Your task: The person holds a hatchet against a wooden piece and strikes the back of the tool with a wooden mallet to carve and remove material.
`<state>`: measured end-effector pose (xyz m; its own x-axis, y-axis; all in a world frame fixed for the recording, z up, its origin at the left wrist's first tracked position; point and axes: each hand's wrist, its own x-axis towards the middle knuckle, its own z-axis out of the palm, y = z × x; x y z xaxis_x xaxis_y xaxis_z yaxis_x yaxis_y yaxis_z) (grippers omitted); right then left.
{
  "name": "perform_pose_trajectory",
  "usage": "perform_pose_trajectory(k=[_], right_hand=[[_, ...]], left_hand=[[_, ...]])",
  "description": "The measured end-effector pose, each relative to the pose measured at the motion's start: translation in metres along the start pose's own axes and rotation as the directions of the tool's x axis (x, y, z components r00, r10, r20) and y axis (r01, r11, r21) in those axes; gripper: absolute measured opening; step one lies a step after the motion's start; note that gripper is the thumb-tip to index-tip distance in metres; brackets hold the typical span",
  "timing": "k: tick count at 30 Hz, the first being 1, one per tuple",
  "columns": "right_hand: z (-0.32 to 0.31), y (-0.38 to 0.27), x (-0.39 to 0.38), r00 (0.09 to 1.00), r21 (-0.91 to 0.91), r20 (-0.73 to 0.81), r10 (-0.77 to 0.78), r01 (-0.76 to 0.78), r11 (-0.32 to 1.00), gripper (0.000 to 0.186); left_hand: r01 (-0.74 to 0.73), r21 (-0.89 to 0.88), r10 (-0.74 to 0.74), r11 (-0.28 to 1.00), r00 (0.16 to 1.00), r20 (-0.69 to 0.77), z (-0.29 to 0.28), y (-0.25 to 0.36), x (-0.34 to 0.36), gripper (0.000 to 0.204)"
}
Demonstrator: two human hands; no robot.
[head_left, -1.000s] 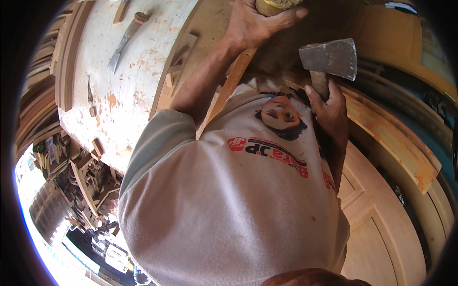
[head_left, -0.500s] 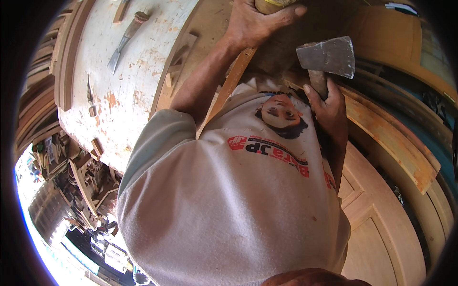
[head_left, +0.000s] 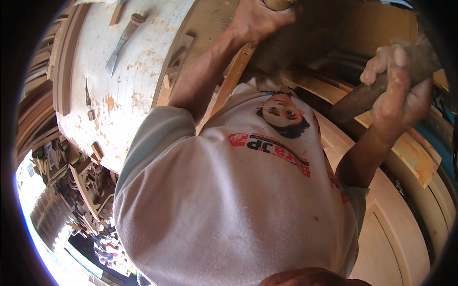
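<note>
My right hand [head_left: 400,90] is raised at the right, its fingers wrapped round the wooden handle of a hatchet [head_left: 350,102]. The handle slants down to the left; I cannot make out the hatchet's head in the dark, blurred upper right. At the top middle, my left hand [head_left: 260,21] grips a rounded, yellowish-brown piece [head_left: 278,4], cut off by the picture's edge. Left of that arm, a chisel [head_left: 126,40] with a worn wooden handle lies on a pale, paint-stained board [head_left: 138,71]. A thin dark tool [head_left: 88,95] rests closer to me on the same board.
Long wooden strips [head_left: 62,81] line the board's far left side. Wood offcuts [head_left: 86,186] lie heaped at the lower left. A panelled wooden door [head_left: 377,238] stands at the lower right, beside long planks [head_left: 415,162]. A narrow wooden strip [head_left: 234,76] slants beside my left arm.
My right hand has swung up and to the right with the hatchet, so its metal head no longer shows plainly. My left hand keeps its hold, slightly higher in the picture.
</note>
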<state>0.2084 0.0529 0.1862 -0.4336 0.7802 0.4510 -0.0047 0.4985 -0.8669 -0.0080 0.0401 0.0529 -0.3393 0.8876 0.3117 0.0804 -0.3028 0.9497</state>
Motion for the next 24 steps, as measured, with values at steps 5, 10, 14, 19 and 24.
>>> perform_pose_trajectory(k=[5, 10, 14, 19, 24], right_hand=[[0.022, 0.001, 0.016, 0.984, -0.455, 0.079, 0.161, -0.108, 0.884, 0.029], [0.023, 0.01, 0.019, 0.95, -0.591, 0.24, 0.202, -0.022, 0.806, 0.045], [0.023, 0.008, 0.023, 0.896, -0.526, 0.248, 0.37, -0.196, 0.828, 0.042], [0.029, 0.019, 0.017, 0.874, -0.472, 0.261, 0.409, -0.254, 0.844, 0.043], [0.033, 0.017, 0.021, 0.874, -0.489, 0.275, 0.4, -0.231, 0.841, 0.045]], left_hand=[[0.05, -0.011, -0.05, 0.999, 0.999, 0.02, -0.004, -0.003, 0.002, 0.032], [0.122, -0.115, -0.114, 0.986, 0.991, 0.072, -0.002, -0.013, 0.004, 0.035], [0.055, -0.129, -0.041, 0.99, 0.993, 0.109, -0.008, -0.004, 0.002, 0.038], [0.014, -0.08, -0.011, 0.997, 0.999, 0.036, -0.007, -0.01, -0.003, 0.04], [0.036, -0.035, -0.037, 0.999, 0.999, -0.02, -0.011, -0.008, 0.0, 0.04]])
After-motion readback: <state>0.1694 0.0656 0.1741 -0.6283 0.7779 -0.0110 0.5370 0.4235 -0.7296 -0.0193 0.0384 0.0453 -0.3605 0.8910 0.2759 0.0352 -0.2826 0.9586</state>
